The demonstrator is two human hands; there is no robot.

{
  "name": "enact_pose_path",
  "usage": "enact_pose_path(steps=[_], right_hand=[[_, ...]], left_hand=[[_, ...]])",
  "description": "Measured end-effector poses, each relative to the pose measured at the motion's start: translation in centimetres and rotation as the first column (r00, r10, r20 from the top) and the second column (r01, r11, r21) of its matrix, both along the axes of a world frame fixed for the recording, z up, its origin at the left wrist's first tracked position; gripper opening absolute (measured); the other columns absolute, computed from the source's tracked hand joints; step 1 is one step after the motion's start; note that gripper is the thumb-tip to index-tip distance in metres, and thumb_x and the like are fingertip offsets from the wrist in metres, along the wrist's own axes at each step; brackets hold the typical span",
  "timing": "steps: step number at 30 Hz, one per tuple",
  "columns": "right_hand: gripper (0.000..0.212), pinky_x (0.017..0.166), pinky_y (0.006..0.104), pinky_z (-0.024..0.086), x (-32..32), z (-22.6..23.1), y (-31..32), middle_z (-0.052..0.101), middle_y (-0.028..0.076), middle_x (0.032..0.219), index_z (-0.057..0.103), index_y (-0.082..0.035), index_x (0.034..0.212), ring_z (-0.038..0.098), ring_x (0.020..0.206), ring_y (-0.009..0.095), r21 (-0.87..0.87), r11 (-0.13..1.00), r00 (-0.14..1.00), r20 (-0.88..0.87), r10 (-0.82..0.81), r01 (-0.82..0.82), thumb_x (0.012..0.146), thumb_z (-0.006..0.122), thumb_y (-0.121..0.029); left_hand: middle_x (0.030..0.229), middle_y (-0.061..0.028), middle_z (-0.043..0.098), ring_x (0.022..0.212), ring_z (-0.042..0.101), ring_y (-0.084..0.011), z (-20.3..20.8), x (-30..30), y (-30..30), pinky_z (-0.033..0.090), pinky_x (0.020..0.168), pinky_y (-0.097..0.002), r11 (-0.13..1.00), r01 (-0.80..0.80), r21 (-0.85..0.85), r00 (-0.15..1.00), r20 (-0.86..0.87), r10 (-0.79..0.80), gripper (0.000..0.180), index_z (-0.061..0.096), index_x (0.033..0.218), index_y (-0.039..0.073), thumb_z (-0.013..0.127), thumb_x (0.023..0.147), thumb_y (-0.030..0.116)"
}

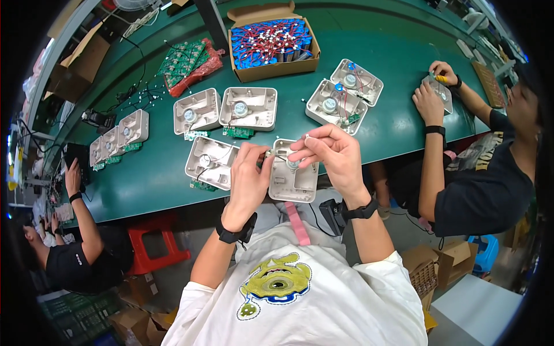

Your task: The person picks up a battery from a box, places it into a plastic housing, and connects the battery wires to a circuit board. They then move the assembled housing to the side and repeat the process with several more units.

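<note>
A white plastic housing (281, 189) with a round speaker in it lies in front of me at the table's near edge. My left hand (248, 179) is at its left side, thumb and fingers pinched at a tiny pale piece too small to name; a dark wire runs from there into the housing. Over the housing's right side, my right hand (333, 154) has its thumb and fingertips drawn together; what they hold, if anything, is hidden. Left of my left hand sits another white housing (199, 155) with a speaker, wires and a green circuit board (203, 185) at its lower edge.
Further housings (249, 95) stand farther back on the green table (156, 187). Two at right hold blue battery packs (339, 87). A cardboard box (277, 71) of wired blue batteries and stacked circuit boards (183, 62) lie behind. Co-workers' hands (428, 104) work at right and left.
</note>
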State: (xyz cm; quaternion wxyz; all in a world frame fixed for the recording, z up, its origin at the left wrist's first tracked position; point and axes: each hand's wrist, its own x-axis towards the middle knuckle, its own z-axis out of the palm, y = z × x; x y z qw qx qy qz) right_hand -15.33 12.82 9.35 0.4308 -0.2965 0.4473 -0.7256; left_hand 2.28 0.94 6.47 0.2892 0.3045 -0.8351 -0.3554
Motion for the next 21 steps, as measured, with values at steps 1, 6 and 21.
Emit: enact_pose_path(steps=[1, 6, 21], right_hand=[[0.012, 0.068, 0.0317, 0.066, 0.1, 0.2, -0.1, 0.076, 0.026, 0.106, 0.063, 0.007, 0.110, 0.080, 0.089, 0.029, -0.001, 1.000, 1.000, 0.006, -0.008, 0.008, 0.107, 0.061, -0.004], [0.012, 0.058, 0.0274, 0.060, 0.5, 0.9, 0.0, 0.078, 0.019, 0.097, 0.068, 0.006, 0.108, 0.079, 0.077, 0.023, 0.105, 0.994, 0.994, -0.112, -0.006, 0.018, 0.105, 0.064, -0.004], [0.014, 0.052, 0.0321, 0.052, 2.3, -1.1, -2.9, 0.074, 0.011, 0.073, 0.070, 0.007, 0.094, 0.068, 0.052, 0.016, 0.428, 0.894, 0.706, -0.674, 0.219, 0.132, 0.093, 0.069, -0.007]], left_hand=[[0.104, -0.0119, 0.067, 0.080, 0.071, -0.0223, 0.0, 0.0, 0.0, 0.056, 0.067, -0.0316, 1.000, -0.001, 0.017, 1.000, -0.005, 0.001, 0.018, 0.072, 0.111, -0.003, 0.076, 0.093, -0.001], [0.102, -0.0140, 0.066, 0.084, 0.072, -0.0269, 0.0, 0.2, 0.1, 0.056, 0.065, -0.0344, 0.998, -0.011, 0.067, 1.000, -0.020, 0.012, 0.017, 0.072, 0.111, -0.003, 0.075, 0.094, 0.000], [0.104, -0.0125, 0.071, 0.085, 0.072, -0.0232, -1.1, 0.6, 1.3, 0.058, 0.076, -0.0338, 0.984, -0.066, 0.163, 0.987, -0.133, 0.089, 0.022, 0.073, 0.113, -0.003, 0.075, 0.090, -0.004]])
